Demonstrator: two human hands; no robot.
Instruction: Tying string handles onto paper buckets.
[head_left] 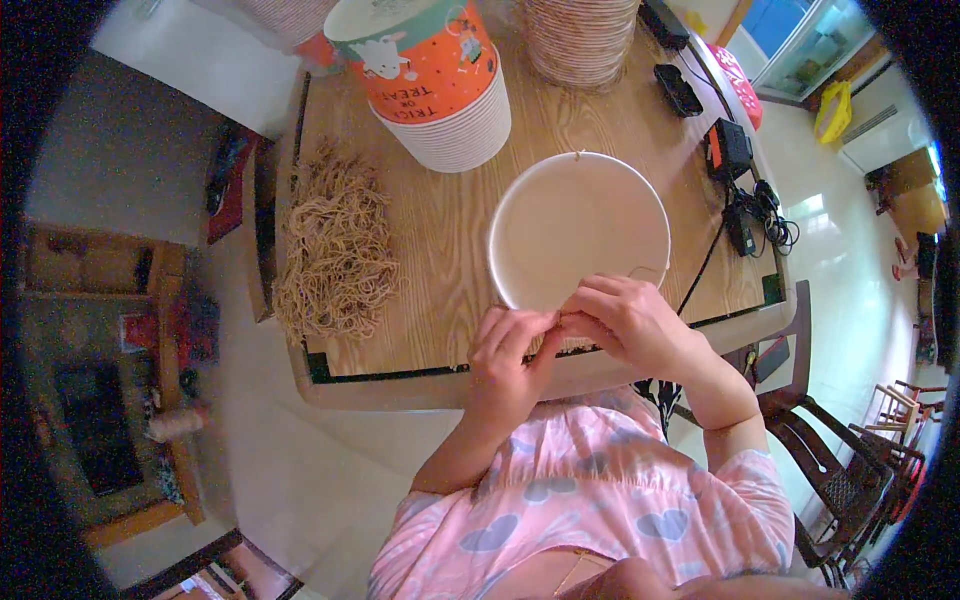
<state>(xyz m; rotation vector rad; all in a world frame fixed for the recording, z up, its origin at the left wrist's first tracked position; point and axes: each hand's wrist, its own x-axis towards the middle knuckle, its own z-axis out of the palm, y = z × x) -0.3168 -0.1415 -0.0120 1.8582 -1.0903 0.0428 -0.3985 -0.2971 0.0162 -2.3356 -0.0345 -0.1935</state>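
An open round white bucket [580, 215] stands near the table's front edge, its pale inside facing up. A small tan knot [581, 154] sits on its far rim. My left hand [508, 350] and my right hand [625, 318] meet at the near rim, fingers closed in a pinch. A thin strand of string [648, 270] loops out above my right fingers, inside the bucket. What lies between my left fingertips is hidden. To the left lies a heap of tan strings [340, 250].
Behind, a tilted stack of white paper buckets [450, 130] has an orange and green printed one on top. Another stack of pale buckets [582, 40] stands at the back. A black adapter [728, 148] and coiled cable [768, 218] lie on the right. Dark chairs [835, 460] stand beyond the table.
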